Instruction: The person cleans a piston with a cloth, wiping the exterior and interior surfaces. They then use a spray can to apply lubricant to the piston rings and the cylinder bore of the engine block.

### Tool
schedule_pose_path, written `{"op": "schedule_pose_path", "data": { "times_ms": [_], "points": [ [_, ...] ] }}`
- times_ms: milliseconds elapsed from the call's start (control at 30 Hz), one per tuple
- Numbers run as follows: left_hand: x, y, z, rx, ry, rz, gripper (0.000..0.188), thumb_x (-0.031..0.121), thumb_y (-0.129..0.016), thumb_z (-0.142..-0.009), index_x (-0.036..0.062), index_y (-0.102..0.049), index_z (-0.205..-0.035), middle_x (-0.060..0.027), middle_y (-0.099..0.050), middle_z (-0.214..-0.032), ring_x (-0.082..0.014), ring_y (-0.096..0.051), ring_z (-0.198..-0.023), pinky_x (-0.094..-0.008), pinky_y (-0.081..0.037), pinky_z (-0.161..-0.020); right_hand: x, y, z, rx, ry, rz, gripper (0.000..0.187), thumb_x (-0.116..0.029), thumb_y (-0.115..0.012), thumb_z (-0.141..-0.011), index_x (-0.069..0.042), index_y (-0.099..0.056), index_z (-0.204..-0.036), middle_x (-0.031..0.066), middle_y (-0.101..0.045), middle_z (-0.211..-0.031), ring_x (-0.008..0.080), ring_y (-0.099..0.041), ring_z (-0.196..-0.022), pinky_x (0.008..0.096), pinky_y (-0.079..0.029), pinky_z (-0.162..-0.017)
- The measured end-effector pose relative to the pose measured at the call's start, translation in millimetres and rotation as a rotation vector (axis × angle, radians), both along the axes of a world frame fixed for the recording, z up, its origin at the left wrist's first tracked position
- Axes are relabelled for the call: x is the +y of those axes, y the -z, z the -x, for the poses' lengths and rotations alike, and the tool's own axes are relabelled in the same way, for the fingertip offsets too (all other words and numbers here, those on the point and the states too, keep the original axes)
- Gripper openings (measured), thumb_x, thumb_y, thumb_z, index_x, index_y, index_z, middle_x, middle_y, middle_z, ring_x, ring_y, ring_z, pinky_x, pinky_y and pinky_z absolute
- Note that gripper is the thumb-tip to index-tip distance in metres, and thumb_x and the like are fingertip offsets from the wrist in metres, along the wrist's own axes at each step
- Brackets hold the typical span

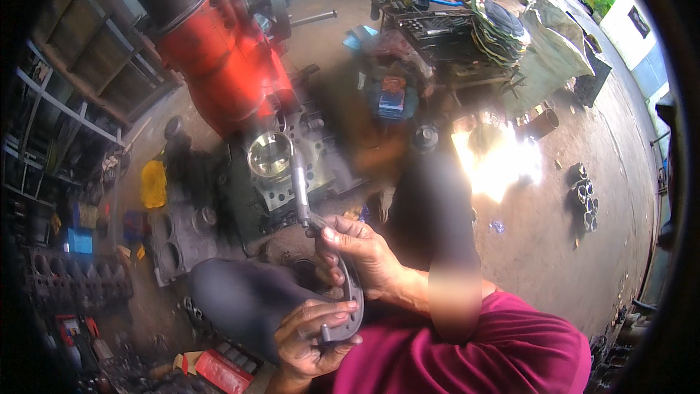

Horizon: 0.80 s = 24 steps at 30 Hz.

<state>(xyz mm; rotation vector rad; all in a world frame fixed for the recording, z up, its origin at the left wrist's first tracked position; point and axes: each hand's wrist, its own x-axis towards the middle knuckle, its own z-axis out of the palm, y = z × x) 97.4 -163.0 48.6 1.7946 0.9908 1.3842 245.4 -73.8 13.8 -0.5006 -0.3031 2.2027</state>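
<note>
A large grey C-frame micrometer (352, 299) is held between both hands in front of my chest. My right hand (364, 254) grips the upper part of the frame, just below the long silver thimble (299, 184) that points up and away. My left hand (312, 337) pinches the lower end of the frame by the anvil. Beyond the thimble lies an engine block (321, 168) on the floor, with a shiny round cylinder (270, 155) in its top. My dark-trousered knee (244, 298) is raised just left of the hands.
A red machine housing (219, 51) stands behind the block. A second grey block (179, 237) and a yellow container (153, 182) lie to the left by metal shelves (65, 102). A cluttered tool table (445, 25) is at the back, and several metal sleeves (583, 201) are on the floor at right.
</note>
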Motion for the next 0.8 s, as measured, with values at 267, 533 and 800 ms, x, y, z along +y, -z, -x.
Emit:
{"op": "schedule_pose_path", "data": {
  "times_ms": [267,533,800],
  "points": [
    [-7.5,11.6,5.7,-0.574,0.219,0.374,0.042,0.022,-0.084,-0.088,-0.0057,-0.066,-0.114,-0.0237,-0.069,-0.11,-0.0295,-0.07,-0.103,-0.037,-0.058,-0.088,6.8,13.7,-7.0,-0.033,-0.017,-0.064,0.026,-0.023,-0.067,-0.102,-0.003,-0.063,-0.119,0.0037,-0.054,-0.073,0.014,-0.052,-0.053,0.0275,-0.043,-0.051],
    [7.7,14.2,4.3,-0.665,0.312,0.57,0.023,0.01,-0.085,-0.085,-0.0032,-0.072,-0.099,-0.0204,-0.07,-0.104,-0.0237,-0.071,-0.097,-0.0296,-0.057,-0.082,13.2,7.8,-25.9,-0.19,0.059,-0.156,0.022,-0.02,-0.071,-0.1,-0.002,-0.066,-0.111,0.0021,-0.058,-0.069,0.0106,-0.053,-0.052,0.0242,-0.043,-0.049],
    [11.5,15.5,1.2,-0.656,0.287,0.583,0.022,0.005,-0.088,-0.08,-0.003,-0.074,-0.095,-0.0225,-0.071,-0.106,-0.0226,-0.071,-0.096,-0.0274,-0.058,-0.078,15.6,6.5,-34.7,-0.239,0.082,-0.174,0.026,-0.02,-0.073,-0.098,0.0,-0.066,-0.113,0.0014,-0.059,-0.072,0.0088,-0.055,-0.056,0.0231,-0.047,-0.048]
  ]
}}
